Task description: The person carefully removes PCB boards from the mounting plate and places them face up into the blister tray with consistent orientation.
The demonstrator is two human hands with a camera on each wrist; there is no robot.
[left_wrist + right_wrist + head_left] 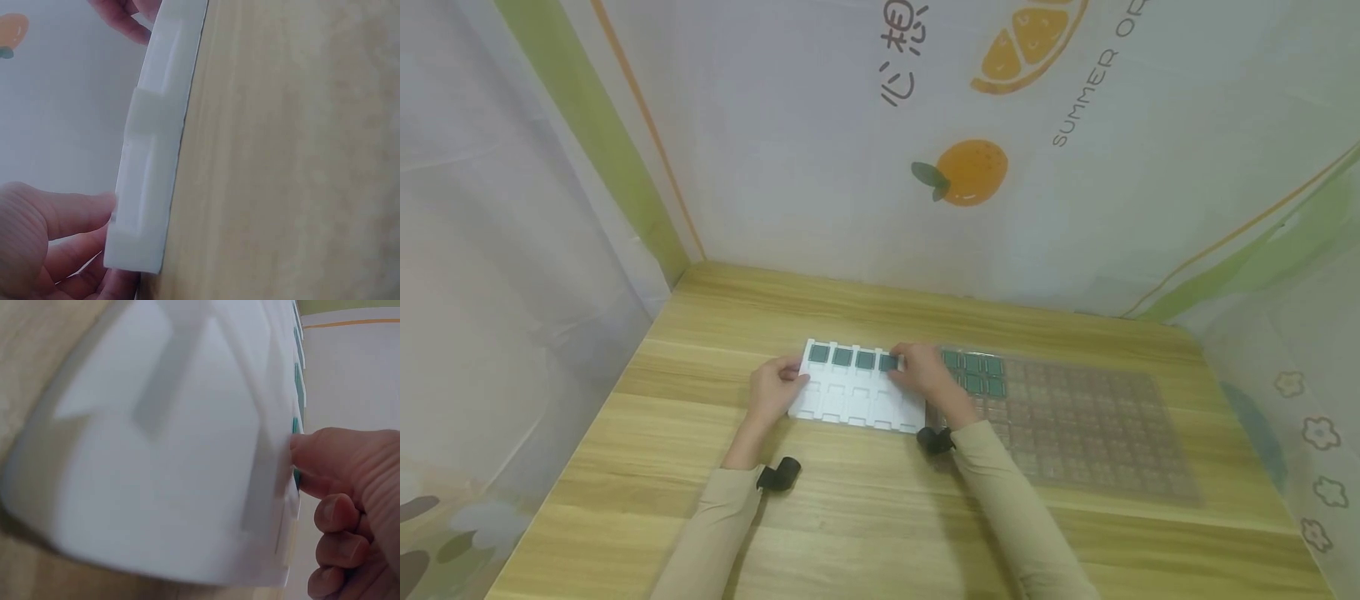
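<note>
A white plastic tray (857, 408) with moulded pockets lies on the table. Three green square chips (842, 357) fill pockets of its far row, and a fourth green chip (887, 363) is at the right end of that row. My left hand (770, 387) grips the tray's left edge, thumb on top and other fingers below, as the left wrist view also shows. With thumb and index finger, my right hand (928, 373) pinches the fourth chip at its pocket. In the right wrist view that hand's other fingers (337, 550) are curled beside the tray.
Right of the white tray lies a large clear plastic tray (1097, 425) with a grid of pockets. Several green chips (973, 383) sit in its far left corner, partly behind my right hand. A printed curtain (820, 167) rises behind the wooden table (850, 533).
</note>
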